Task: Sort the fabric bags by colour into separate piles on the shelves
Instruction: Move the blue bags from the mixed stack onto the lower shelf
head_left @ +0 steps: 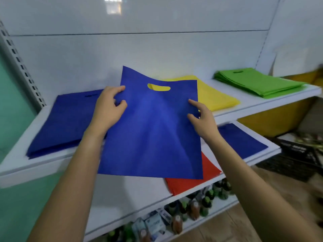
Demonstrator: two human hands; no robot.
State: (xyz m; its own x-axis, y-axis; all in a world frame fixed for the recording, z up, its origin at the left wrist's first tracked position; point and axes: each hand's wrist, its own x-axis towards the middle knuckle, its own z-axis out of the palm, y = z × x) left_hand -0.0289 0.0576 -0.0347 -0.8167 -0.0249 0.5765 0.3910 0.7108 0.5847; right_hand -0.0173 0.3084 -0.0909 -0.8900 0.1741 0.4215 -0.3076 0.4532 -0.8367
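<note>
The blue bag (153, 133) is held spread out in front of the upper shelf (253, 102), clear of it, between two hands. Its left edge is pinched by the left hand (109, 109), whose fingers (120, 88) are curled narrowly round the fabric, with the thumb laid on the near face. Its right edge is pinched by the right hand (203, 119), index finger and thumb on the near face, the other fingers tucked at the edge (how far they reach behind cannot be told).

The bag's handle cut-out (159, 87) is pointed up and away, towards the back of the upper shelf. The long axis runs from there down towards the person, the far left corner being lifted highest.

On the upper shelf, a blue pile (64, 123) is seen at the left end, a yellow pile (215, 96) in the middle and a green pile (258, 82) at the right end.
</note>
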